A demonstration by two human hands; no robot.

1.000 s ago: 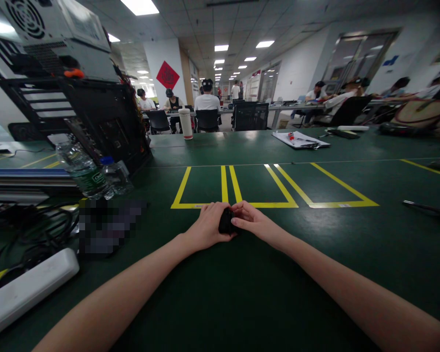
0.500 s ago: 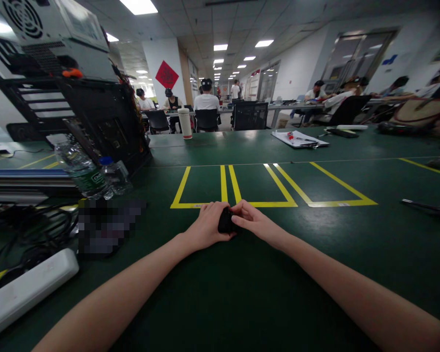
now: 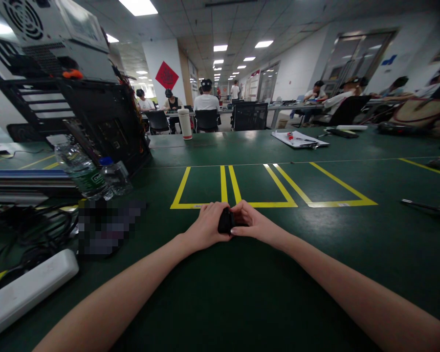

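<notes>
A small black object with a blocky shape sits between my hands, low over the green tabletop. Its exact kind cannot be made out. My left hand wraps round its left side, fingers over the top and thumb below. From the right, my right hand pinches its right edge with curled fingers above and thumb at the lower corner. Just beyond the hands run strips of yellow tape that mark out box shapes on the table.
At left stand an open computer case, plastic bottles, cables and a white power strip. A white cup and a clipboard are farther back. A dark tool lies at right. People sit at distant desks.
My right thumb has moved down, from the middle of the black object's right side to its lower corner. My left hand has hardly moved.
</notes>
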